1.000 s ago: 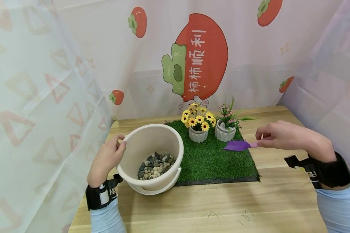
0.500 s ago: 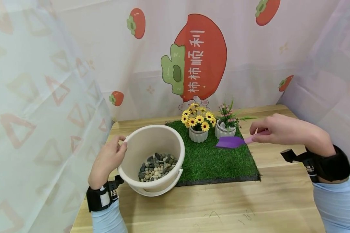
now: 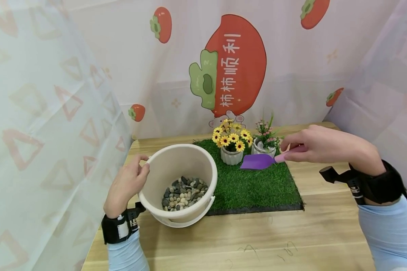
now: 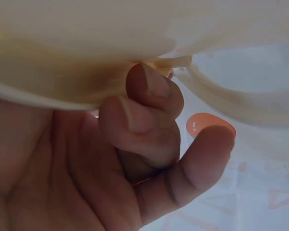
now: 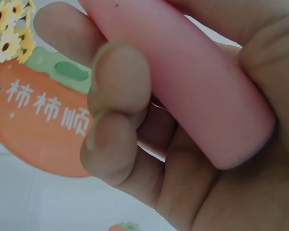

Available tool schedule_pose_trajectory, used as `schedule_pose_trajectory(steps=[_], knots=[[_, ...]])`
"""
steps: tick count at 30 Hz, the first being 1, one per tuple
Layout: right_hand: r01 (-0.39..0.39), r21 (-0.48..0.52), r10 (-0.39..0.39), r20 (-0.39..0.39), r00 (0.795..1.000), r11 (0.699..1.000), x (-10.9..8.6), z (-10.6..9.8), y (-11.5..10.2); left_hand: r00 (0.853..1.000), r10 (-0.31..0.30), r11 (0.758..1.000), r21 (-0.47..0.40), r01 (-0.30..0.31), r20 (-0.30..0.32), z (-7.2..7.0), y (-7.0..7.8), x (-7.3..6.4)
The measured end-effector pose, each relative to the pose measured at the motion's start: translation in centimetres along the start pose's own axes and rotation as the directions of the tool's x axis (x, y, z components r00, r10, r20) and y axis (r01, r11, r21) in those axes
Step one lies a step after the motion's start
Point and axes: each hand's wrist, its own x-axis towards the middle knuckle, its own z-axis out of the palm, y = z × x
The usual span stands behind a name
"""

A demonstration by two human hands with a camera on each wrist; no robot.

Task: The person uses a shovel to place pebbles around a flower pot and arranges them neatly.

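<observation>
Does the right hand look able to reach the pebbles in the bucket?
Likely yes: the right hand holds the purple shovel, the bucket is open-topped and the pebbles lie uncovered; only the rim needs clearing.

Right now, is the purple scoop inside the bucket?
No, the right hand holds the purple scoop over the green mat, outside the bucket.

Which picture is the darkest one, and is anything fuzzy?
Left wrist: darkest, with the bucket blurry and the left hand shaded; right wrist: lighter, the pink trowel handle smooth and a bit soft; head: bright, mostly clear, soft shadows on the wooden table.
</observation>
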Motion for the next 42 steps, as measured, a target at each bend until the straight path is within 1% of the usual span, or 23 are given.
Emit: schedule_pose_trajectory(steps=[6, 8, 13, 16, 20, 23, 25, 29, 32, 36, 38, 42], knots=[[0.07, -0.039, -0.07, -0.003, 0.998, 0.997, 1.4, -1.1, -1.1, 1.0, -0.008, 1.0, -0.007, 0.008, 0.009, -0.1, 0.0, 0.1], [0.082, -0.048, -0.082, -0.002, 0.997, 0.995, 1.8, -1.5, -1.6, 1.0, -0.006, 1.0, -0.005, 0.006, 0.007, -0.1, 0.0, 0.2], [0.137, -0.06, -0.137, 0.007, 0.991, 0.989, 3.2, -1.7, -2.8, 0.999, 0.017, 1.0, -0.007, -0.017, -0.029, 0.3, 0.1, 0.0], [0.177, -0.063, -0.176, 0.023, 0.984, 0.982, 4.5, -1.5, -3.6, 0.999, 0.016, 1.0, -0.017, -0.017, -0.049, 0.6, 0.2, -0.1], [0.22, -0.062, -0.217, 0.045, 0.975, 0.974, 5.9, -1.1, -4.6, 0.998, 0.01, 1.0, -0.024, -0.012, -0.056, 0.7, 0.2, -0.3], [0.236, -0.068, -0.232, 0.057, 0.971, 0.969, 6.8, -1.0, -5.4, 0.997, 0.025, 1.0, -0.014, -0.026, -0.068, 0.7, 0.2, -0.2], [0.234, -0.075, -0.228, 0.071, 0.971, 0.969, 7.4, -1.0, -6.0, 0.997, 0.036, 0.999, -0.009, -0.037, -0.075, 0.7, 0.3, -0.1], [0.225, -0.083, -0.214, 0.125, 0.969, 0.971, 8.4, -0.7, -7.0, 0.995, 0.048, 0.999, 0.0, -0.049, -0.082, 0.7, 0.4, 0.2], [0.253, -0.085, -0.237, 0.159, 0.958, 0.964, 9.0, -0.2, -7.7, 0.994, 0.058, 0.998, 0.006, -0.057, -0.089, 0.7, 0.4, 0.3], [0.311, -0.113, -0.287, 0.184, 0.94, 0.944, 10.1, 0.8, -8.8, 0.992, 0.072, 0.997, 0.01, -0.071, -0.105, 0.7, 0.6, 0.3], [0.324, -0.142, -0.292, 0.209, 0.933, 0.935, 10.7, 1.3, -9.3, 0.991, 0.074, 0.997, 0.009, -0.074, -0.107, 0.7, 0.7, 0.3], [0.332, -0.194, -0.277, 0.265, 0.924, 0.923, 12.1, 2.1, -10.4, 0.992, 0.066, 0.998, 0.008, -0.065, -0.11, 0.8, 0.7, 0.2]])
